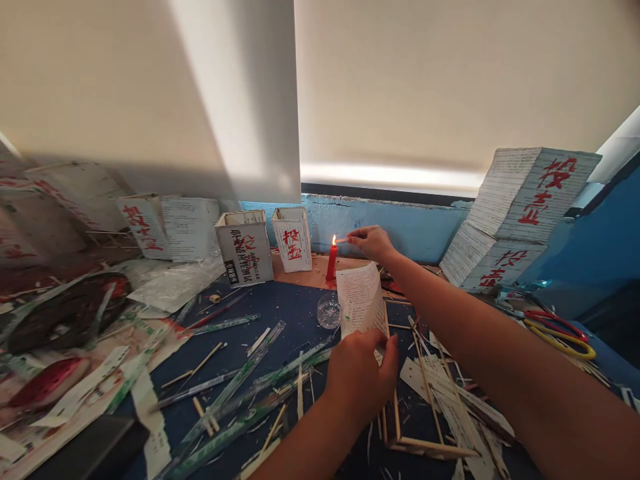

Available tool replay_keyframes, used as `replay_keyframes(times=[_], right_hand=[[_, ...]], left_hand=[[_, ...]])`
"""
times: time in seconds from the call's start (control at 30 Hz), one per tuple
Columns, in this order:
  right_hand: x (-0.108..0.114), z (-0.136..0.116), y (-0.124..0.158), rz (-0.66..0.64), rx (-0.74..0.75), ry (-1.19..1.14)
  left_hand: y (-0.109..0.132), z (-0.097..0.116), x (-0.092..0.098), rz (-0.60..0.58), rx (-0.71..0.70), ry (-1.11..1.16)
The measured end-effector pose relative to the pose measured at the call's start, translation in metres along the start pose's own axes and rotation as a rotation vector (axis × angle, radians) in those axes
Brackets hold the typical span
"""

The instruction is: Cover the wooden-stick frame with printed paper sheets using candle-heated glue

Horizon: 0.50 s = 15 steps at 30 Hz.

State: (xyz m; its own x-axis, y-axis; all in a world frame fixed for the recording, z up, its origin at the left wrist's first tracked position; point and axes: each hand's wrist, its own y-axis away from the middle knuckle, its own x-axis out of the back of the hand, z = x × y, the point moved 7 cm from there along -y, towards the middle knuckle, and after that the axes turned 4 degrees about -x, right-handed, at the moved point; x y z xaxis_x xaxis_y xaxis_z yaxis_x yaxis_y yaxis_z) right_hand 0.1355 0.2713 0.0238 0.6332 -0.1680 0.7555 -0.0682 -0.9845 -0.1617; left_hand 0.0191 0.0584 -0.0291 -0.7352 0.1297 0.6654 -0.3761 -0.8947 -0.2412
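Observation:
A lit red candle [331,262] stands upright at the back of the table, near the wall. Right beside its flame [334,240] is the tip of a thin stick [341,240], pinched between the fingertips of my right hand [373,243]. My left hand [361,365] grips a sheet of printed paper [361,293] along its lower edge; the paper curves up in front of the candle. Thin wooden strips [396,413], joined like a frame, extend below that hand; how they meet the paper is partly hidden. A clear round glass dish [329,311] sits left of the paper.
Paper-covered boxes with red characters stand behind, including a grey one [245,250], a small white one [293,239] and a stack [525,207] at right. Rulers [225,393], sticks and paper scraps litter the blue tabletop. Yellow-and-red-handled scissors or pliers [563,337] lie at right.

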Motion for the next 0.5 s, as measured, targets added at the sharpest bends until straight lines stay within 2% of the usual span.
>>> replay_keyframes(times=[0.5], right_hand=[[-0.0029, 0.0053, -0.0047, -0.017, 0.009, -0.001]], left_hand=[[-0.0002, -0.0003, -0.0015, -0.004, -0.002, -0.009]])
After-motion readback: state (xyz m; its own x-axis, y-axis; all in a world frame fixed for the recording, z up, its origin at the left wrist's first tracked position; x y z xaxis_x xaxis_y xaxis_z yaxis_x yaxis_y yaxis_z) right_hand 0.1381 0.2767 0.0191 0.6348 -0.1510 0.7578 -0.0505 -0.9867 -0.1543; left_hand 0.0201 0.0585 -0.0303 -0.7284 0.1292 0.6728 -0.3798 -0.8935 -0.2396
